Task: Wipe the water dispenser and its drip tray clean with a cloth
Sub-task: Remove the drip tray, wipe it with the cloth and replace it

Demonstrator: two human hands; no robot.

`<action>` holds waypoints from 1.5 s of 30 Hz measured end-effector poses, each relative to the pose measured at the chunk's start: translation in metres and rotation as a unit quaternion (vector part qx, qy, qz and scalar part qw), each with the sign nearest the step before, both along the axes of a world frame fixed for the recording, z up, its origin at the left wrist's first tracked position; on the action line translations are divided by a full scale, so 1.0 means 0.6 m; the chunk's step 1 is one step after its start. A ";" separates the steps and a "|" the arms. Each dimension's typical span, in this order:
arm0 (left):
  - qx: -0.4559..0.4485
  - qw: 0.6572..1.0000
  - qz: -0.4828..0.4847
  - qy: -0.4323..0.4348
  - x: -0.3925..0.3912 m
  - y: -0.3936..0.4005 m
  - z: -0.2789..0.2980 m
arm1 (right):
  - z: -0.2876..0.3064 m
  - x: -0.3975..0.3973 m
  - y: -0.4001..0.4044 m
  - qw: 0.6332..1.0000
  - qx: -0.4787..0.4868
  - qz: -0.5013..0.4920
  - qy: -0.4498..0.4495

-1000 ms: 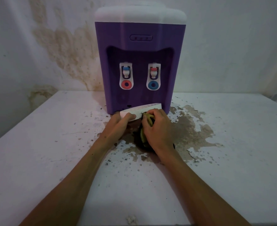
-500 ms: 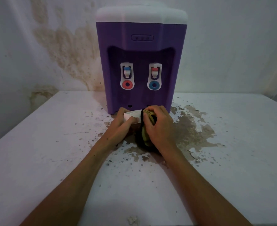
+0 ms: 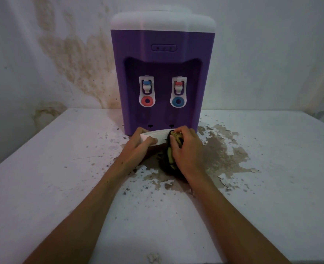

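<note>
A purple water dispenser point(image 3: 162, 60) with a white top stands against the wall at the back of the table. Its two taps sit in the front recess. The white drip tray point(image 3: 158, 137) is out of the dispenser, just in front of its base. My left hand point(image 3: 138, 149) grips the tray's left end, thumb across its front. My right hand point(image 3: 186, 149) holds a bunched dark and yellow-green cloth point(image 3: 171, 153) against the tray's right end. The cloth hides that part of the tray.
The white table point(image 3: 62, 168) has peeling paint and a large brown worn patch point(image 3: 222, 155) right of my hands. A paint flake point(image 3: 153, 258) lies near the front edge. The wall behind is stained at the left.
My right hand with the cloth slid left over the tray, covering more of its right end, then stayed there. My left hand kept its grip on the tray.
</note>
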State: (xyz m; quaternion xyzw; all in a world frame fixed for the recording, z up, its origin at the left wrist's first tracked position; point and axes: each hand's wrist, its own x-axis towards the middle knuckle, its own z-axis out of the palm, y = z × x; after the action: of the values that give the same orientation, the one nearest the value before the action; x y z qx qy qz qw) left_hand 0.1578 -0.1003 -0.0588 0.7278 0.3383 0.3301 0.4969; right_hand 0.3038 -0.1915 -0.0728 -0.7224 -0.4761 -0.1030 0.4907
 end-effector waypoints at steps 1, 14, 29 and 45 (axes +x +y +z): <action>0.007 1.000 0.004 0.002 -0.001 0.001 0.001 | -0.004 0.006 0.001 1.000 -0.008 -0.024 0.013; -0.009 0.994 0.108 -0.007 -0.005 0.009 0.009 | 0.003 -0.009 -0.006 0.996 -0.025 0.066 -0.049; -0.002 0.993 0.110 0.039 -0.005 0.021 -0.002 | 0.000 0.001 -0.005 0.998 -0.046 0.027 -0.026; 0.109 0.982 0.131 0.086 -0.013 0.034 -0.009 | -0.014 0.031 -0.006 0.997 -0.077 -0.019 0.008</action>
State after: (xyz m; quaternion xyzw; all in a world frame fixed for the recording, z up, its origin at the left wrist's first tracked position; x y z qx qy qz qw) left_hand 0.1499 -0.0798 -0.0644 0.7526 0.4343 0.3633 0.3361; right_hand 0.3221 -0.1950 -0.0812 -0.7675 -0.4650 -0.0697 0.4357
